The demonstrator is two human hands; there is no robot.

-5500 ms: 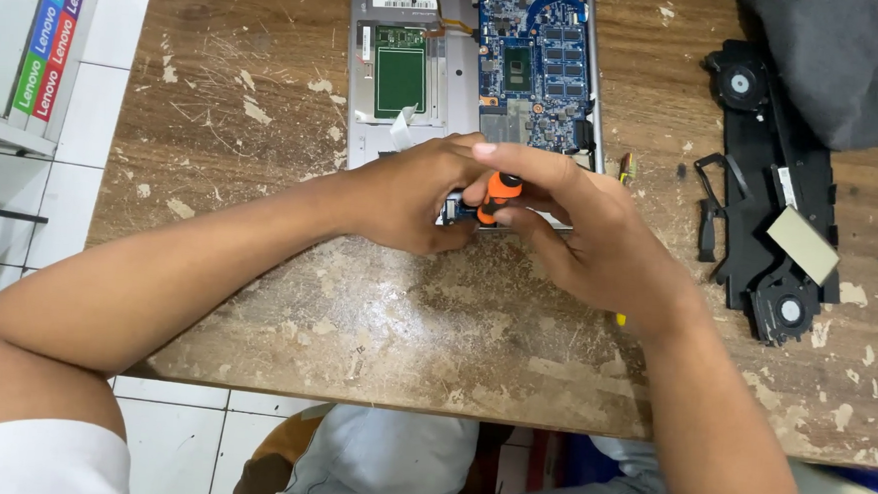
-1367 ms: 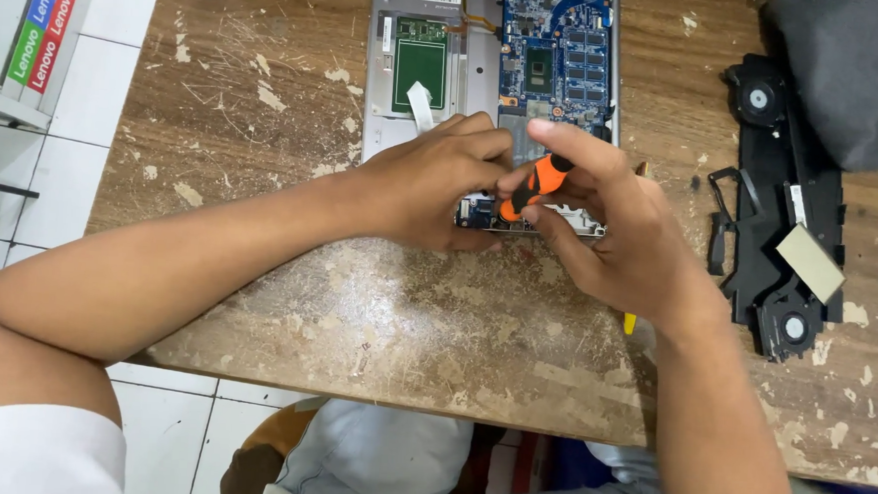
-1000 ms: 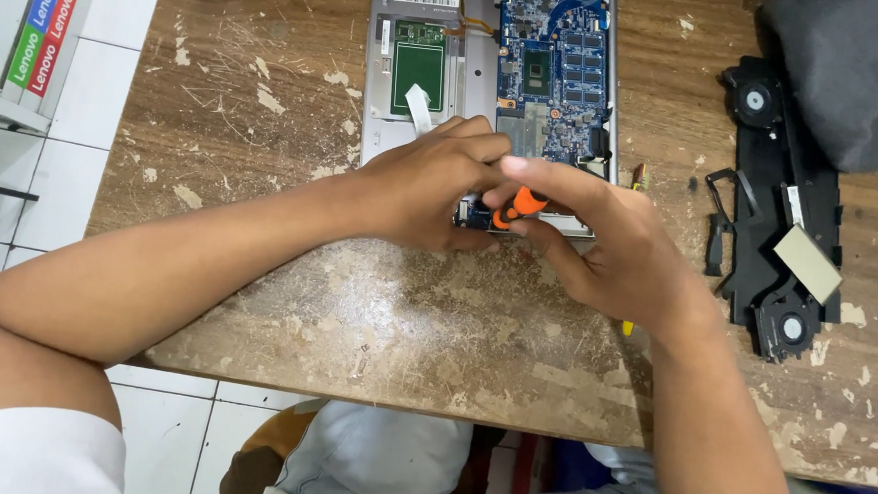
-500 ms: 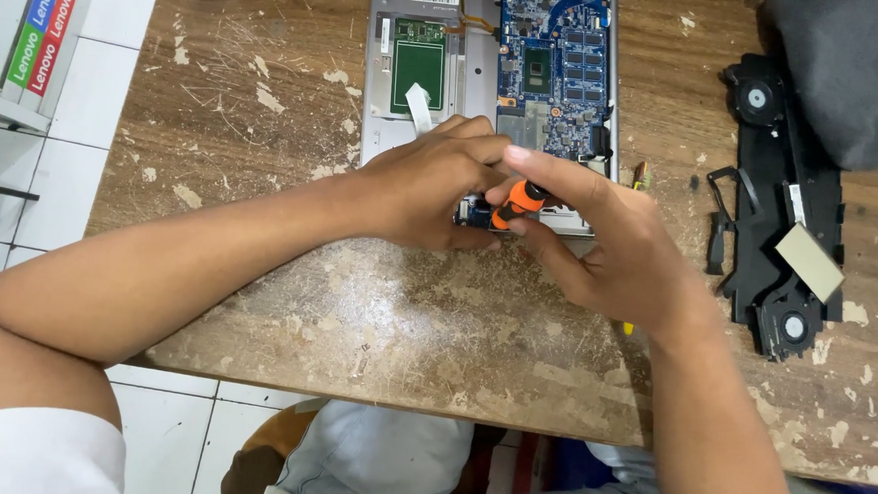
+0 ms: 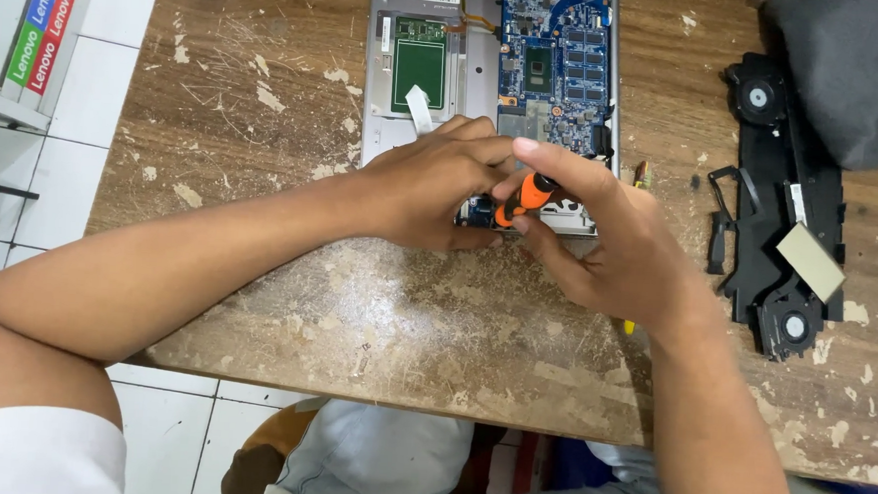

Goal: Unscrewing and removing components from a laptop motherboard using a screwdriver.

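Observation:
An opened laptop [image 5: 401, 14] lies face down on a worn wooden table [image 5: 267, 98], its blue circuit board [image 5: 554, 63] bare. My right hand [image 5: 609, 246] grips an orange and black screwdriver [image 5: 522, 199], which points down at the laptop's near edge. My left hand [image 5: 432, 182] rests on the laptop just left of the tool, fingers curled beside its tip. The tip itself is hidden by my fingers.
A black fan and heat pipe assembly [image 5: 781, 225] lies on the table at the right. Dark grey cloth [image 5: 849, 68] covers the far right corner. A small screw-like bit [image 5: 640, 173] lies beside the laptop. White floor tiles [image 5: 66, 107] show at left.
The screwdriver handle has tilted and turned slightly in my right fingers over the last second. Both hands stay at the same spot on the laptop's near edge.

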